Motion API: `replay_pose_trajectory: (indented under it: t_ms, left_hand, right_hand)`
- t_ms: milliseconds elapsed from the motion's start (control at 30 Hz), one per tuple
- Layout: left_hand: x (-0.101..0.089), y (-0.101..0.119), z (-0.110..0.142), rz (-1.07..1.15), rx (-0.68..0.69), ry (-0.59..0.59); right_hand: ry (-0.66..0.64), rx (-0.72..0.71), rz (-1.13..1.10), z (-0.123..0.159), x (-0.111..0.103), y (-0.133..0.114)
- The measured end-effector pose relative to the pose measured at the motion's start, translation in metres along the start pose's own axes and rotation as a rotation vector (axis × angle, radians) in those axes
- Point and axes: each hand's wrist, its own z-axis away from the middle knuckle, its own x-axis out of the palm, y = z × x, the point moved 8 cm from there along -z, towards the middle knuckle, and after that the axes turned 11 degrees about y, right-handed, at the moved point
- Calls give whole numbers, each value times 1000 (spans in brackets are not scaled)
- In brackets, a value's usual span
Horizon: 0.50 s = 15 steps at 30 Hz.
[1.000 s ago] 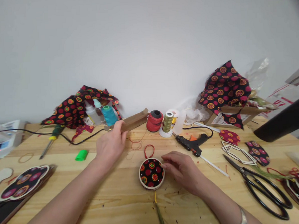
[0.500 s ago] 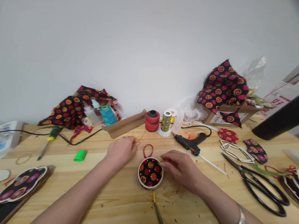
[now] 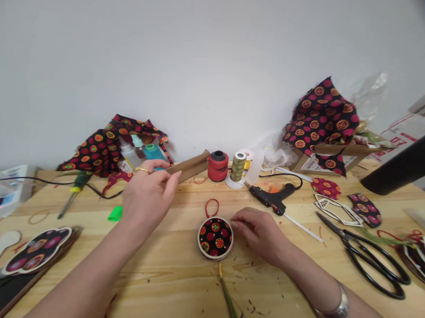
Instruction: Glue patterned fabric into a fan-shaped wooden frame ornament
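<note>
A round pendant [image 3: 215, 238] with patterned black fabric in a pale wooden rim lies flat on the table. It has a red cord loop [image 3: 211, 208] at its top and a green tassel [image 3: 230, 303] below. My right hand [image 3: 257, 232] rests beside it, thumb and fingertips closed against the right rim. My left hand [image 3: 146, 193], wearing a ring, is raised in front of a cardboard piece [image 3: 193, 167] and a teal thread spool [image 3: 151, 151]. Its thumb stands apart from the fingers and nothing shows in its grasp; some fingertips are hidden.
Red [image 3: 218, 166] and olive [image 3: 238, 167] thread spools stand at the back. A black glue gun [image 3: 269, 198] and large scissors [image 3: 367, 260] lie to the right. At left are a green cap [image 3: 114, 213], a screwdriver [image 3: 72, 197] and a flower-shaped fabric piece [image 3: 41, 251].
My left hand has moved left and up from beside the red spool, its thumb spreading. A thin cord now shows by the cardboard. My right hand stays at the pendant; the view shifts slightly.
</note>
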Motion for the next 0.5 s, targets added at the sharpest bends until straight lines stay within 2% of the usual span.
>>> replay_pose_trajectory:
  t_ms: [100,133,200,233,300,400,500]
  left_hand:
    - [-23,-6,9,-8,-32,98]
    - [-26,-6,17,8,-36,95]
    - [-16,-1,39,95,-20,-46]
    - [-6,1,53,181,-33,-156]
    - [10,8,82,331,-38,-278]
    - [27,11,113,421,-76,-347]
    - [36,11,123,465,-115,-387]
  right_hand:
    - [30,1,4,0,-1,3]
    - [41,-1,2,0,-1,4]
    - [53,-16,-15,0,-1,5]
    - [49,-30,-29,0,-1,4]
    - [21,-69,-61,0,0,-1]
    - [-50,-123,-104,2,3,-10]
    - [-109,-142,-129,3,7,-14]
